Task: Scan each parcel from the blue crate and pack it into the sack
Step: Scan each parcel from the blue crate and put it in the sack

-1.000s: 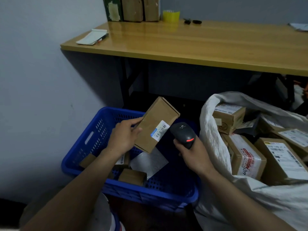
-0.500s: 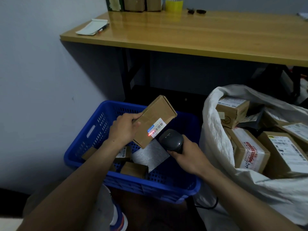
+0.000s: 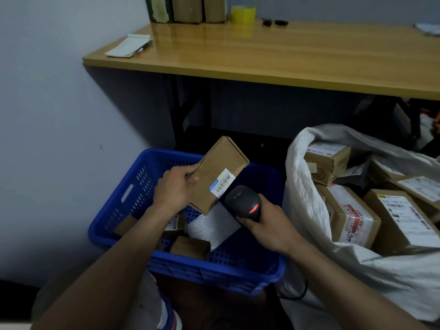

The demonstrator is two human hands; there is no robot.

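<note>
My left hand (image 3: 175, 186) holds a flat brown cardboard parcel (image 3: 217, 171) tilted above the blue crate (image 3: 133, 189), its white barcode label facing my right hand. My right hand (image 3: 264, 222) grips a black barcode scanner (image 3: 242, 202) just below and right of that label; a red light glows on the scanner's top. Inside the crate lie a white bubble mailer (image 3: 212, 226) and a few small brown boxes (image 3: 190, 246). To the right, the white sack (image 3: 307, 194) stands open with several labelled cardboard parcels (image 3: 350, 217) inside.
A wooden table (image 3: 273, 58) overhangs the crate and sack, with a notepad and pen (image 3: 129, 45), boxes and a yellow tape roll (image 3: 242, 14) on it. A pale wall runs along the left. The scanner's black cable (image 3: 297, 294) loops beside the sack.
The red scan line that lay on the label half a second ago is gone. The scanner has eased slightly back and right from the parcel; the parcel stays held over the crate.
</note>
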